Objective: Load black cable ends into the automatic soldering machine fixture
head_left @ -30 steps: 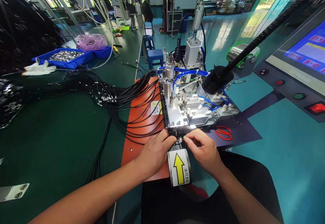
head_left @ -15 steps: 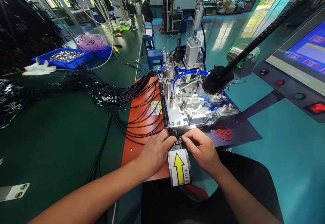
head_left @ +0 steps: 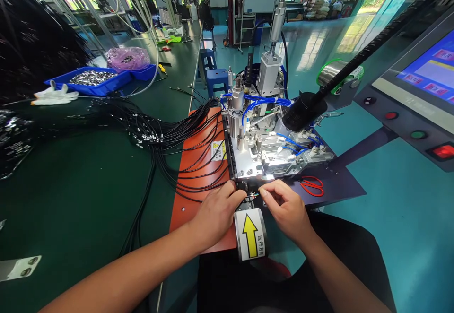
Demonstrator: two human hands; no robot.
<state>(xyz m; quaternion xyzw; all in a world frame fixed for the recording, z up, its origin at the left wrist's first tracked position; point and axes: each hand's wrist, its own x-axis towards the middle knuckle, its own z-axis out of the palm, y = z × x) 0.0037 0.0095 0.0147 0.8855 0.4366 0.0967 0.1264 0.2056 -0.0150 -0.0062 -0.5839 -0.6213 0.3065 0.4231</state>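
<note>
At the front edge of the machine (head_left: 262,152), my left hand (head_left: 218,216) is closed, its thumb and fingertips on the end of a black cable mostly hidden under it. Thin coloured wires (head_left: 252,195) stick out from that end toward the right. My right hand (head_left: 286,209) pinches the tips of these wires between thumb and forefinger. Just below both hands is a curved plate with a yellow arrow (head_left: 251,237). Several black cables (head_left: 198,164) run side by side over the orange board (head_left: 205,218) into the machine's left edge.
Red-handled scissors (head_left: 312,186) lie right of my right hand. A black flexible lamp arm (head_left: 340,81) crosses over the machine, and a control panel (head_left: 411,114) stands at right. A blue tray (head_left: 122,83) of small metal parts and a white glove (head_left: 55,95) lie on the green table.
My right hand has shifted slightly to the right, away from my left fingertips. More of the coloured wires now show between the hands. My left hand stays in place.
</note>
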